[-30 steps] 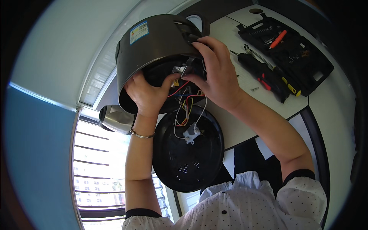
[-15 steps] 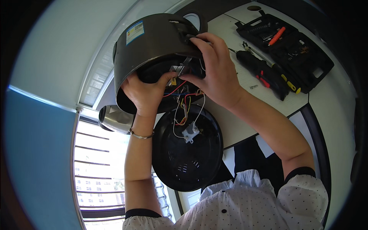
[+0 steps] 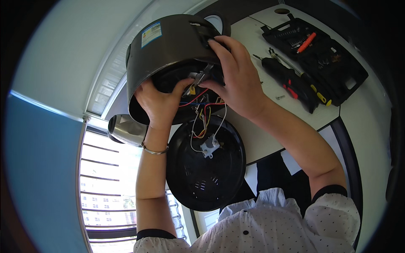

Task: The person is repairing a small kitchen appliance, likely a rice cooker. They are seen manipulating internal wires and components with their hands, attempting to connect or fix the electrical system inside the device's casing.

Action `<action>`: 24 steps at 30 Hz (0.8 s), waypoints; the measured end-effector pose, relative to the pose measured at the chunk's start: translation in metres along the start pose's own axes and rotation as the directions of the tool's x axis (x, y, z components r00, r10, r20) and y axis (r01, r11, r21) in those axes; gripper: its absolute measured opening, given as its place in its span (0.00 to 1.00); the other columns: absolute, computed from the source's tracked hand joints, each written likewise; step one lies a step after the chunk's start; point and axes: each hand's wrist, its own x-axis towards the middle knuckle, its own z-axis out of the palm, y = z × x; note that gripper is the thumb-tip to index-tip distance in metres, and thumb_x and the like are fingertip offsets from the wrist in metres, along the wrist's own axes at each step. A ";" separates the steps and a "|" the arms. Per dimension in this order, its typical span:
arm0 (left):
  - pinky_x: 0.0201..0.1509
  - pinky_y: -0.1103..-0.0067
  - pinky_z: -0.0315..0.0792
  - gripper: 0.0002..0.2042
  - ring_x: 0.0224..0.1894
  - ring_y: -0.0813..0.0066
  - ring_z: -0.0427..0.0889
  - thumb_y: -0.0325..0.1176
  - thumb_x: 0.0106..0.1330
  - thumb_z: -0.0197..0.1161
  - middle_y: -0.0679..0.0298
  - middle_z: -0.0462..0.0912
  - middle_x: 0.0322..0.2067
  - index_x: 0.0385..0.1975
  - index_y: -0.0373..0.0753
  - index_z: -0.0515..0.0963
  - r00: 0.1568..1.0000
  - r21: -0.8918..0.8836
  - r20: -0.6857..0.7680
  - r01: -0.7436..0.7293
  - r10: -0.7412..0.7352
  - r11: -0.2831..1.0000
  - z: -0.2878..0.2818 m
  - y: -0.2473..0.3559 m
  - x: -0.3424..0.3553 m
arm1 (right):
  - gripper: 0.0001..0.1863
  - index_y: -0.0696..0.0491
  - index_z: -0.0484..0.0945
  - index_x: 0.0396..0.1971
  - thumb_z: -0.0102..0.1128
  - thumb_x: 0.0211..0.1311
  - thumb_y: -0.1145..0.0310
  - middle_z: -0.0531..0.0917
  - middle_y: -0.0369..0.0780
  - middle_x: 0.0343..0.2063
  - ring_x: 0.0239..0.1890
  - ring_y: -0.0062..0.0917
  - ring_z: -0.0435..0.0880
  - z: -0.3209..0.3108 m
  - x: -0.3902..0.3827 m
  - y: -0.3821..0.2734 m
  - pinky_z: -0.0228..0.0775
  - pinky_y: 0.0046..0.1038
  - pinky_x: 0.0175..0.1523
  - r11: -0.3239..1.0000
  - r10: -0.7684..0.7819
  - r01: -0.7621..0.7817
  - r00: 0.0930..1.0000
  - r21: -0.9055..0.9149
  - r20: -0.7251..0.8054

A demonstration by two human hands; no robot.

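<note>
A dark rice cooker body (image 3: pixel 168 44) lies tipped on its side, its open underside facing me. My left hand (image 3: pixel 158 101) reaches inside the rim; its fingers are partly hidden, and its thumb presses near a metal bracket (image 3: pixel 203 75). My right hand (image 3: pixel 240 80) grips the shell's right side, fingers outside by the handle recess and thumb inside beside the bracket. Red, blue, yellow and white wires (image 3: pixel 206 122) run from the body to a small metal plate (image 3: pixel 209 147) on the round black bottom cover (image 3: pixel 206 177), which hangs below.
To the right, a black power screwdriver (image 3: pixel 289 80) and a yellow-and-black screwdriver (image 3: pixel 319 95) lie on the white table (image 3: pixel 270 126). An open black tool case (image 3: pixel 337 63) holds an orange-handled tool (image 3: pixel 306 42). A screw (image 3: pixel 280 98) lies nearby. A silver kettle (image 3: pixel 128 130) stands left, by the window.
The cooker body has turned very slightly, and both hands have stayed on it. The bracket shows a little more between the thumbs. Otherwise the scene is the same.
</note>
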 end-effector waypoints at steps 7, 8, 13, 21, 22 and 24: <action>0.54 0.66 0.65 0.41 0.46 0.51 0.73 0.47 0.31 0.80 0.51 0.75 0.43 0.47 0.31 0.71 1.000 0.023 -0.030 -0.007 0.007 1.000 0.000 0.004 0.000 | 0.43 0.59 0.62 0.55 0.74 0.34 0.70 0.66 0.46 0.51 0.52 0.43 0.69 -0.003 0.002 0.002 0.66 0.36 0.54 0.999 0.033 -0.033 0.999 0.030 0.016; 0.54 0.66 0.65 0.40 0.46 0.51 0.73 0.47 0.31 0.80 0.51 0.75 0.43 0.46 0.31 0.72 1.000 0.014 -0.027 -0.014 0.014 1.000 0.000 0.004 0.001 | 0.44 0.59 0.62 0.55 0.75 0.33 0.69 0.66 0.46 0.51 0.52 0.43 0.68 -0.004 0.002 0.003 0.66 0.36 0.54 0.998 0.038 -0.038 0.999 0.053 0.012; 0.53 0.67 0.66 0.37 0.46 0.51 0.73 0.45 0.32 0.80 0.51 0.76 0.41 0.44 0.31 0.73 0.997 -0.018 -0.039 -0.070 0.070 0.997 0.002 0.004 0.002 | 0.46 0.58 0.62 0.55 0.76 0.30 0.69 0.66 0.46 0.50 0.51 0.43 0.68 -0.006 0.000 0.010 0.65 0.37 0.54 0.995 0.055 -0.052 0.998 0.089 -0.027; 0.53 0.66 0.66 0.38 0.46 0.50 0.73 0.44 0.33 0.79 0.50 0.75 0.43 0.46 0.31 0.72 0.997 -0.014 -0.052 -0.066 0.065 0.998 0.001 0.005 0.001 | 0.45 0.59 0.65 0.53 0.77 0.27 0.70 0.68 0.45 0.46 0.47 0.42 0.69 -0.007 0.005 0.006 0.65 0.37 0.51 0.999 0.021 -0.020 1.000 0.026 -0.022; 0.52 0.66 0.66 0.38 0.46 0.50 0.73 0.44 0.34 0.79 0.50 0.75 0.43 0.46 0.31 0.72 0.996 -0.015 -0.051 -0.071 0.070 0.997 0.001 0.004 0.002 | 0.44 0.59 0.65 0.53 0.77 0.27 0.70 0.68 0.45 0.46 0.47 0.41 0.69 -0.005 0.006 0.007 0.65 0.37 0.51 0.999 0.006 -0.006 1.000 0.040 -0.019; 0.52 0.66 0.66 0.38 0.46 0.50 0.73 0.44 0.34 0.79 0.50 0.75 0.43 0.46 0.31 0.72 0.995 -0.016 -0.051 -0.087 0.086 0.996 0.002 0.003 0.002 | 0.44 0.58 0.65 0.53 0.77 0.28 0.71 0.69 0.45 0.46 0.47 0.41 0.69 -0.005 0.007 0.011 0.66 0.36 0.51 0.997 -0.023 0.024 1.000 0.067 -0.015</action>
